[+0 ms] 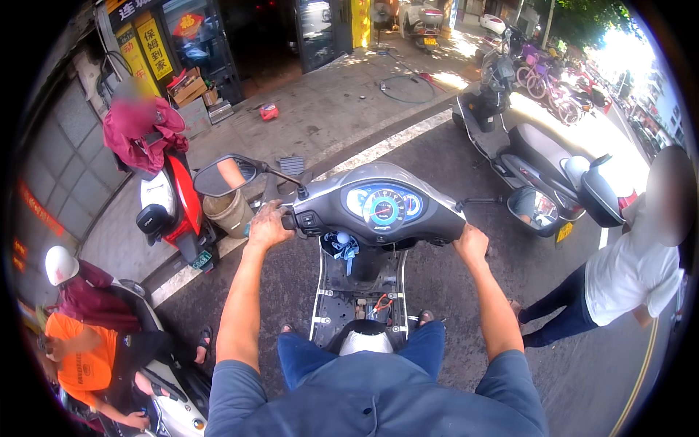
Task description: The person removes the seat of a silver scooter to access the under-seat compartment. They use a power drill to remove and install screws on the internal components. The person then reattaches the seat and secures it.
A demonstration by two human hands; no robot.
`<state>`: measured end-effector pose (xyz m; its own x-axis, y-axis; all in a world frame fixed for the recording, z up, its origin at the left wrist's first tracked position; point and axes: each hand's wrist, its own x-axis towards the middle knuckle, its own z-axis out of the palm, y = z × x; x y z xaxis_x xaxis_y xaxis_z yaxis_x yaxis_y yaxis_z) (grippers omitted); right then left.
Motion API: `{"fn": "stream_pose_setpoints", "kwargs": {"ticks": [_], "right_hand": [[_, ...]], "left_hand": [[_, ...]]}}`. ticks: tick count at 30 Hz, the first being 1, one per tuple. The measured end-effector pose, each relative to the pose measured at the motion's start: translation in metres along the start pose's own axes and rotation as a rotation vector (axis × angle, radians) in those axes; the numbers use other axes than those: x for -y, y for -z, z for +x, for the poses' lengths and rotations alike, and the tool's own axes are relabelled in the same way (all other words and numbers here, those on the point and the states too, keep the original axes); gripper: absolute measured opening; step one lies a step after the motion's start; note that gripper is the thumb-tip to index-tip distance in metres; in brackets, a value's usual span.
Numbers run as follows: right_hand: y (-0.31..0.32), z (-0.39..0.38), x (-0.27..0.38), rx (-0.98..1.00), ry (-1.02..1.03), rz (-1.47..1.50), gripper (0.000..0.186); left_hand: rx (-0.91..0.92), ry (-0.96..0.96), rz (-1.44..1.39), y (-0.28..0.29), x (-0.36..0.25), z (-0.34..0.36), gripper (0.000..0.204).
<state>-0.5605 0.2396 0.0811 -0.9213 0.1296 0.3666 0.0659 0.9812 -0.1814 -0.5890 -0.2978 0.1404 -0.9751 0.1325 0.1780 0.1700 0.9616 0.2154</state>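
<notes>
I sit astride a grey scooter whose handlebar cover (371,178) lies straight ahead, with a round blue-lit instrument panel (384,209) in it. My left hand (270,224) is closed over the left grip, its fingers reaching forward beside the switches. Around the right grip, my right hand (472,245) is wrapped in a fist. A left mirror (224,175) and a right mirror (534,207) stick out on stalks. Below the panel hangs a blue cloth-like bundle (348,251). The footboard area (342,298) is uncovered, and orange-handled pliers (381,303) lie in its opening.
A person in orange (87,357) sits on a scooter at the lower left. Someone in a white shirt (619,273) stands close on the right. A red scooter (178,193), a bucket (227,213) and a parked grey scooter (542,149) stand around. Beyond lies a kerb (371,142).
</notes>
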Motion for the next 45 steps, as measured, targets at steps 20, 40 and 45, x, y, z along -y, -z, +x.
{"fn": "stream_pose_setpoints", "kwargs": {"ticks": [20, 40, 45], "right_hand": [[0.065, -0.026, -0.006, 0.422, -0.039, 0.124, 0.064], [0.054, -0.061, 0.005, 0.401, -0.093, 0.152, 0.068], [0.055, -0.056, 0.008, 0.449, -0.149, 0.184, 0.08]], "left_hand": [[-0.076, -0.104, 0.113, 0.016, -0.001, 0.025, 0.064], [0.126, -0.143, 0.108, 0.035, 0.001, 0.063, 0.072], [0.252, -0.134, 0.099, 0.058, -0.015, 0.076, 0.093]]}}
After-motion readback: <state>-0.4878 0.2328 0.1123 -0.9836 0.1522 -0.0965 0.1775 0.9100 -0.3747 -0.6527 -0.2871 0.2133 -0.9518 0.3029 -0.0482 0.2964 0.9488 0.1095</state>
